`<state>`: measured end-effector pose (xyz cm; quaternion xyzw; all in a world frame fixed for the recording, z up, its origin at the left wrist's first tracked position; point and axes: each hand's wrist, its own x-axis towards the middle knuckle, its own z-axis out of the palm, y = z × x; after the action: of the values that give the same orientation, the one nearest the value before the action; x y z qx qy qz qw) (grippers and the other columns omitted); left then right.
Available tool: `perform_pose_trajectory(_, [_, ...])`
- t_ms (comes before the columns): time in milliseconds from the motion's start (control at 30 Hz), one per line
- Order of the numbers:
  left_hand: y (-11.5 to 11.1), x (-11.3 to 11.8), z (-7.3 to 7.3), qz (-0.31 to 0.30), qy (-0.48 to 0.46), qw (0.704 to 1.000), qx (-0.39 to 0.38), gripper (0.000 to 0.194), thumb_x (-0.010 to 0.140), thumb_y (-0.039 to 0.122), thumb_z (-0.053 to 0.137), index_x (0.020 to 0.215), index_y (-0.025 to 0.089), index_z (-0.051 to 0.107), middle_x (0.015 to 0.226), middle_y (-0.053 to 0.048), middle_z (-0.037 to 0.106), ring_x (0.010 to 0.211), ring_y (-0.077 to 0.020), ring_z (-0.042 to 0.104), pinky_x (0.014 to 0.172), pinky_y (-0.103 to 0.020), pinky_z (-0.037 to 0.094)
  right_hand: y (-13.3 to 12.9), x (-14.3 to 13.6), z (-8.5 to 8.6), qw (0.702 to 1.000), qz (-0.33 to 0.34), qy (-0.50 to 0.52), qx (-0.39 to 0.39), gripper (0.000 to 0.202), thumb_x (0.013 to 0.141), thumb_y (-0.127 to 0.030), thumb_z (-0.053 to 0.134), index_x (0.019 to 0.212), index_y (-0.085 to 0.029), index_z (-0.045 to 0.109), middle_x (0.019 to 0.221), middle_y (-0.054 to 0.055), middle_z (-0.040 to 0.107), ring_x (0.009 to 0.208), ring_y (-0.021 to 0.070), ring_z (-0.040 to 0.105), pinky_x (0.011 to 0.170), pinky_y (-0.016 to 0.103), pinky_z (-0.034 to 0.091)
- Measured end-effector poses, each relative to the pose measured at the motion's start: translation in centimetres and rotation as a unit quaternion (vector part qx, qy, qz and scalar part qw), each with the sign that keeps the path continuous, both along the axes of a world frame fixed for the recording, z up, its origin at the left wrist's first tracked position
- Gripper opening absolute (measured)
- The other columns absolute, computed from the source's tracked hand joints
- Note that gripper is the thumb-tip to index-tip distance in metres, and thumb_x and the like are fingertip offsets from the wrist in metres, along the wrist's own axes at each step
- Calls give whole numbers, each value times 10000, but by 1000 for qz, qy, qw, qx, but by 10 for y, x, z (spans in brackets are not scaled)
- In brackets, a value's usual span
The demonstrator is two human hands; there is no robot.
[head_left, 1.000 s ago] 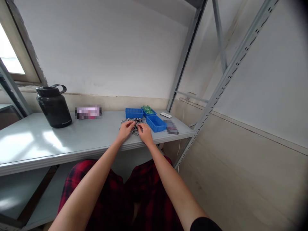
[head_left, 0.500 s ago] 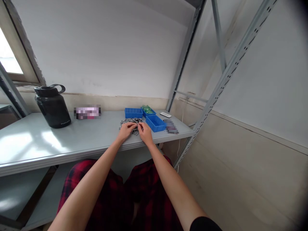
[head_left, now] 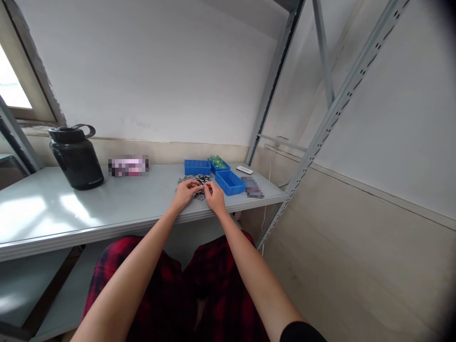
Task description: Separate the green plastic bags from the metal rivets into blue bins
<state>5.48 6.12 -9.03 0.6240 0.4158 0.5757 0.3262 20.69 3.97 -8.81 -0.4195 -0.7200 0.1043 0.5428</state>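
Observation:
A pile of small dark and silvery metal pieces [head_left: 202, 194] lies near the table's front edge. My left hand [head_left: 185, 192] is over the pile's left part, thumb and fingers pinched on something too small to make out. Close beside it, my right hand [head_left: 214, 195] is also closed in a pinch at the pile's right part. The two sets of fingertips nearly meet. Behind the pile stands a blue bin [head_left: 197, 166]; another blue bin [head_left: 230, 183] is just right of my right hand. A third bin behind holds green items [head_left: 218, 162].
On the grey table [head_left: 135, 199], a large dark bottle [head_left: 79, 159] stands at the left, with a blurred pink packet [head_left: 128, 166] beside it. A white flat object [head_left: 244, 169] and a blurred grey item [head_left: 252, 187] lie at the right, near the metal shelf posts [head_left: 309, 153].
My fingertips have shifted slightly over the pile, with a little more gap between the two hands. The bins and bottle rest as before; the view has moved very slightly.

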Motion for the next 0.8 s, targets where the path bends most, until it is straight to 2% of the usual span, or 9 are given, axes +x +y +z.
perform_pose_trajectory(167, [-2, 0, 2, 0, 1, 1000, 10, 328, 703, 465, 729, 836, 167, 749, 887, -91, 760, 845, -237, 680, 787, -346, 532, -1, 2, 0, 999, -20, 26, -13, 267, 943, -376, 382, 952, -200, 582, 826, 57, 683, 766, 201, 642, 775, 321, 491])
perform_pose_trajectory(367, [-2, 1, 3, 8, 3, 1000, 13, 371, 709, 516, 710, 823, 165, 746, 799, -75, 744, 733, -213, 648, 674, -322, 519, -2, 2, 0, 999, -27, 17, -13, 260, 945, -362, 376, 944, -208, 586, 803, 45, 681, 739, 195, 636, 747, 312, 489])
perform_pose_trajectory(533, [-1, 1, 4, 8, -2, 1000, 19, 393, 729, 533, 690, 848, 162, 742, 839, -86, 744, 774, -218, 655, 703, -322, 521, -2, 1, 0, 1000, -19, -14, -2, 249, 920, -369, 410, 874, -215, 599, 789, 50, 686, 721, 194, 630, 719, 302, 489])
perform_pose_trajectory(700, [0, 1, 1, -32, -2, 999, 4, 402, 750, 517, 684, 919, 159, 755, 901, -92, 753, 805, -232, 669, 707, -330, 537, 0, 1, -1, 999, -3, -36, -5, 242, 908, -358, 430, 868, -212, 620, 769, 46, 694, 692, 196, 631, 681, 299, 483])
perform_pose_trajectory(800, [-2, 2, 2, -59, 21, 998, 28, 366, 787, 479, 655, 950, 167, 755, 999, -102, 751, 885, -249, 674, 755, -345, 546, 1, 1, -2, 999, 12, -36, -14, 240, 909, -362, 447, 884, -214, 633, 738, 33, 693, 665, 192, 632, 662, 294, 479])
